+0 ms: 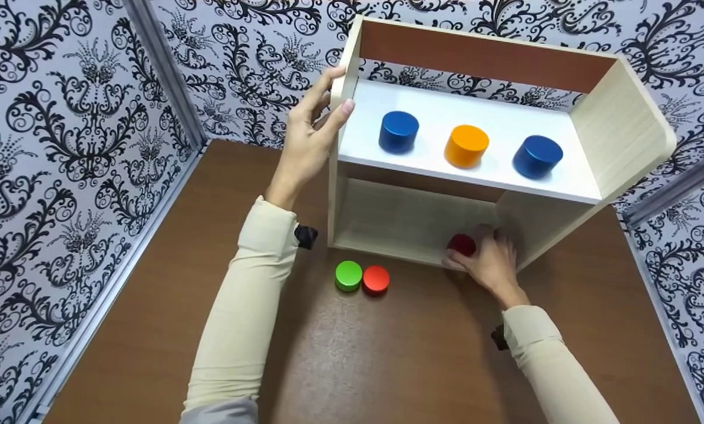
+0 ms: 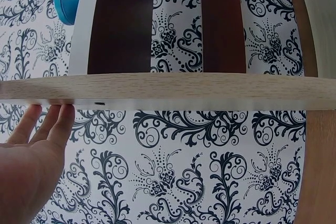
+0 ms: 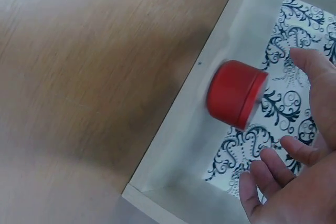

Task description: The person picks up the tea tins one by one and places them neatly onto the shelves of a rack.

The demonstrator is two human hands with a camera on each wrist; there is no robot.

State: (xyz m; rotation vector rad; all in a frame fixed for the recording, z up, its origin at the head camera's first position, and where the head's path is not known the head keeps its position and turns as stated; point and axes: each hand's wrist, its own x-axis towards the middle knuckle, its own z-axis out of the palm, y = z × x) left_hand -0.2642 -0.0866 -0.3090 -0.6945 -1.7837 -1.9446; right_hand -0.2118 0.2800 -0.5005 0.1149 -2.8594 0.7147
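Observation:
My left hand (image 1: 310, 132) grips the left side panel (image 1: 348, 53) of a small wooden shelf unit, thumb at its front edge and fingers against the outer face. In the left wrist view, three fingertips touch that panel. My right hand (image 1: 492, 265) reaches into the lower compartment (image 1: 399, 212), around a dark red cylinder (image 1: 462, 244). The right wrist view shows this red cylinder (image 3: 233, 93) near the compartment's front edge, a groove round one end, with the thumb and spread fingers apart from it.
On the white upper shelf (image 1: 505, 118) stand a blue cylinder (image 1: 399, 132), an orange cylinder (image 1: 466, 146) and another blue cylinder (image 1: 538, 157). A green cylinder (image 1: 349, 275) and a red cylinder (image 1: 376, 280) stand side by side on the brown table (image 1: 357, 365). Patterned walls (image 1: 92, 147) enclose the table.

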